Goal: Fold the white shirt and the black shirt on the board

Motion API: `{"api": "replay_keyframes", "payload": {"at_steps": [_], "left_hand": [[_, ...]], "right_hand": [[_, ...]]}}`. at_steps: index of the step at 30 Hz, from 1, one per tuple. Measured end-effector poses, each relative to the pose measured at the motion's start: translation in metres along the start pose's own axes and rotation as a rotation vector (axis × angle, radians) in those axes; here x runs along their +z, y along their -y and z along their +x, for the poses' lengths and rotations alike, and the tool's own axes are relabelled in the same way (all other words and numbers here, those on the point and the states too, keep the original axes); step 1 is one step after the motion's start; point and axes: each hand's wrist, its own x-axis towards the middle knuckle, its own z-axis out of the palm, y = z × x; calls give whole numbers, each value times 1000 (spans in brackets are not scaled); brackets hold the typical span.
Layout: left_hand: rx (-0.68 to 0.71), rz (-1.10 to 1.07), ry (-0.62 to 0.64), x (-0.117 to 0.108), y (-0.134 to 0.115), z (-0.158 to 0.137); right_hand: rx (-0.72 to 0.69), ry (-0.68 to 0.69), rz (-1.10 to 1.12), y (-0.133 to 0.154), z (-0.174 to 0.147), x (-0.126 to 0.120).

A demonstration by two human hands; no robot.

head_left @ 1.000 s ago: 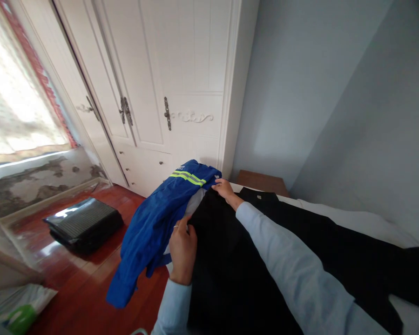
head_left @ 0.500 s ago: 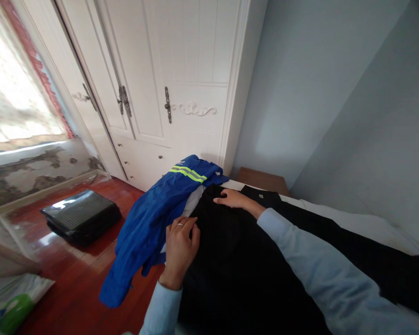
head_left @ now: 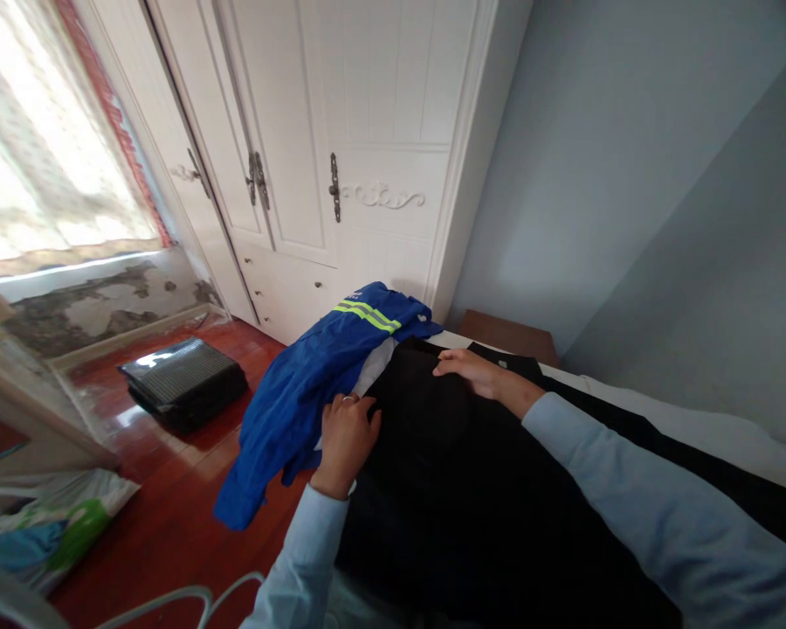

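A large black garment (head_left: 485, 507) lies spread in front of me; its exact kind does not show. At its left edge, my left hand (head_left: 348, 441), with a ring on one finger, is closed on the dark cloth. My right hand (head_left: 472, 371) has its fingers bent onto the upper part of the same garment, pinching the fabric; the fingertips are partly lost against the black. A blue jacket (head_left: 301, 376) with a yellow-green and grey stripe is just beyond my left hand, its sleeve hanging over the edge.
Another black piece of clothing (head_left: 603, 419) stretches along the white bedding (head_left: 713, 428) on the right. Behind stand a white wardrobe (head_left: 393, 114) and a brown wooden piece (head_left: 507, 336). On the red floor (head_left: 203, 489) are a black wrapped package (head_left: 183, 384) and a plastic bag (head_left: 72, 515).
The view has swung slightly left, so everything sits further right. My right hand's fingers have bent more on the black garment; my left hand stays at its edge.
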Motion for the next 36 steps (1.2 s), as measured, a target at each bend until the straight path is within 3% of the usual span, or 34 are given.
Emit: {"api": "replay_keyframes", "payload": {"at_steps": [3, 7, 11, 15, 17, 24, 28, 31, 33, 36], "left_hand": [[-9, -1, 11, -1, 0, 0], [-11, -12, 1, 1, 2, 0], [-16, -43, -4, 1, 3, 1], [-28, -63, 3, 1, 4, 2], [-30, -67, 4, 2, 4, 3], [-63, -50, 14, 1, 0, 4], [-99, 25, -106, -2, -15, 7], [14, -38, -172, 0, -28, 13], [102, -98, -143, 5, -32, 18], [108, -120, -57, 18, -32, 23]], "right_hand": [[212, 12, 247, -8, -2, 1], [370, -16, 246, -18, -9, 4], [268, 7, 140, -20, -11, 5], [-92, -316, -11, -23, -5, -3], [-183, -425, -106, -27, -3, -9], [-20, -455, -352, -35, -1, -19], [-17, -370, -438, -23, 18, -11], [-54, -343, -465, -12, 41, 2], [-62, -335, -479, -7, 55, 11], [-59, -327, -492, -4, 71, 20]]}}
